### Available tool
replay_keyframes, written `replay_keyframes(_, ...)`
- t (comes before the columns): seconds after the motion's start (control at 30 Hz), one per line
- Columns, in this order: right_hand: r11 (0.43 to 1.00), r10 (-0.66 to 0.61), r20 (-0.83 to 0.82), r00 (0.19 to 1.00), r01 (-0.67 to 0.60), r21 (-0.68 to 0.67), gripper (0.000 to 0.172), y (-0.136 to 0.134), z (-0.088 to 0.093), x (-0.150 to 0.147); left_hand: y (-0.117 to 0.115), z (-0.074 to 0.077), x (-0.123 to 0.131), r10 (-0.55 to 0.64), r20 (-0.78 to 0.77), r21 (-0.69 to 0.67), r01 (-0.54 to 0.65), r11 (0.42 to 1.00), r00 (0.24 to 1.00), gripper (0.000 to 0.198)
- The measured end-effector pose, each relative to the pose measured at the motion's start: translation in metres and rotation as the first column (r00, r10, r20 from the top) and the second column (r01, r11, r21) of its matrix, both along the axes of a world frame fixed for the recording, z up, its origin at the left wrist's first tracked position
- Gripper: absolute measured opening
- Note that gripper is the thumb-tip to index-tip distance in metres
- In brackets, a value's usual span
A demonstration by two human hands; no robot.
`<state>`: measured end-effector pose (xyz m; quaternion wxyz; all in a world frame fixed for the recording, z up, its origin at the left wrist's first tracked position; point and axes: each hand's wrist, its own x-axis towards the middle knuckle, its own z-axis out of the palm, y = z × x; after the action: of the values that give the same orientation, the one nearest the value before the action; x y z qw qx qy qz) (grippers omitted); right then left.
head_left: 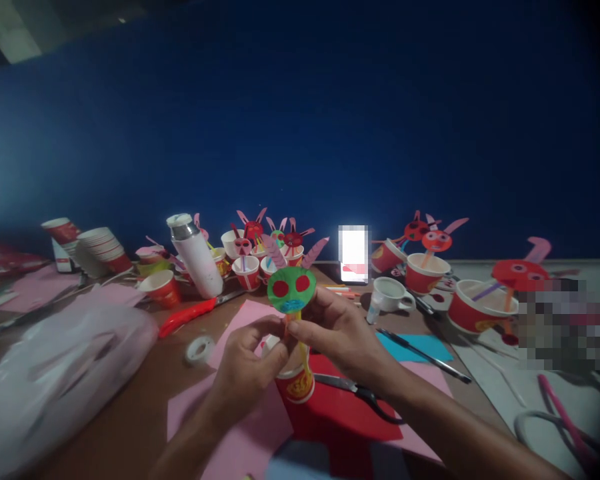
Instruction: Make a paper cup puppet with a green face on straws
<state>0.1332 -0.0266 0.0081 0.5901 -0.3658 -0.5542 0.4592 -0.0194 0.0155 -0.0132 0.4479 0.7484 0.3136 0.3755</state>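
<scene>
A green paper rabbit face (293, 288) with red eyes, a blue mouth and pink ears stands over a red paper cup (300, 389). My left hand (253, 363) and my right hand (345, 330) meet just below the face, fingertips closed around the orange-and-yellow strip that carries it. Part of the strip is covered by my fingers, and a yellow length runs down by the cup. Scissors with black handles (373, 400) lie right of the cup on red paper (350, 423). Pink paper (230, 413) spreads under and beside the cup.
Finished-looking rabbit cups (427, 272) stand at the back and right. A white flask (200, 260), an orange-handled knife (187, 319), a tape roll (200, 349) and a plastic bag (80, 373) are on the left. A mug (390, 297) and a pen (430, 359) lie right.
</scene>
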Motion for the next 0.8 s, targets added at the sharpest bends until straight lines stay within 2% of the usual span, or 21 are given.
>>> replay_keyframes(0.1, 1.000, -0.007, 0.019, 1.000, 0.007, -0.008, 0.008, -0.001, 0.004, 0.000, 0.001, -0.001, -0.002, -0.026, 0.030, -0.035, 0.027, 0.999, 0.999, 0.017)
replay_keyframes(0.2, 0.999, -0.031, 0.084, 0.996, 0.030, 0.013, 0.007, -0.003, 0.011, 0.000, 0.000, 0.004, -0.005, -0.040, 0.033, -0.015, 0.041, 0.999, 0.999, 0.019)
replay_keyframes(0.33, 0.992, -0.108, 0.212, 0.971, 0.090, 0.093, 0.009, -0.007, 0.019, -0.001, -0.001, 0.009, -0.008, -0.020, 0.035, 0.127, 0.016, 0.992, 0.999, 0.025)
replay_keyframes(0.43, 0.974, -0.203, 0.294, 0.934, 0.160, 0.163, 0.007, -0.009, 0.019, 0.000, -0.002, 0.006, -0.007, 0.005, 0.005, 0.198, -0.006, 0.980, 1.000, 0.028)
replay_keyframes(0.7, 0.975, -0.216, 0.416, 0.883, 0.170, 0.146, 0.013, -0.009, -0.008, 0.005, 0.000, -0.009, -0.005, -0.050, -0.069, 0.148, 0.060, 0.987, 0.996, 0.025)
replay_keyframes(0.8, 0.972, -0.223, 0.436, 0.872, 0.165, 0.167, 0.021, -0.009, -0.018, 0.006, 0.003, -0.011, -0.013, -0.022, -0.059, 0.131, 0.029, 0.991, 0.998, 0.027)
